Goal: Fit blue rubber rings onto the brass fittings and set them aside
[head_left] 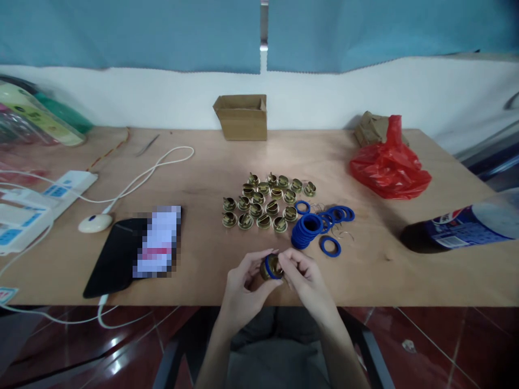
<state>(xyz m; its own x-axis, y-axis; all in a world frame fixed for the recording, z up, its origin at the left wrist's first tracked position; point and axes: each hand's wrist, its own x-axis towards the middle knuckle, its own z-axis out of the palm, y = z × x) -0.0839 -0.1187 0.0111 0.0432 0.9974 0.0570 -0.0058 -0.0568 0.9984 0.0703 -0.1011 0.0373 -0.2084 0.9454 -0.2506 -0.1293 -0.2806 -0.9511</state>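
Observation:
Near the table's front edge, my left hand [245, 289] curls around a round brass-coloured metal cap [264, 271], thumb below and fingers above. A blue ring gasket [269, 267] sits around this cap. My right hand [308, 278] has its fingertips pinched together at the cap's right side; they partly hide its face, and any small part between them is hidden. Just beyond my hands stands a stack of blue ring gaskets [300, 237], with a loose blue ring [330, 247] to its right. Several similar caps with raised bar grips, such as one cap [279, 224], lie in rows farther back.
More blue rings [343, 213] and thin wire rings [344, 235] lie to the right. Around the table are a cardboard box [245, 124], red plastic bag [389, 167], cola bottle [458, 229], phone [160, 243], black flat device [113, 259], white mouse [95, 223] and power strip [77, 183].

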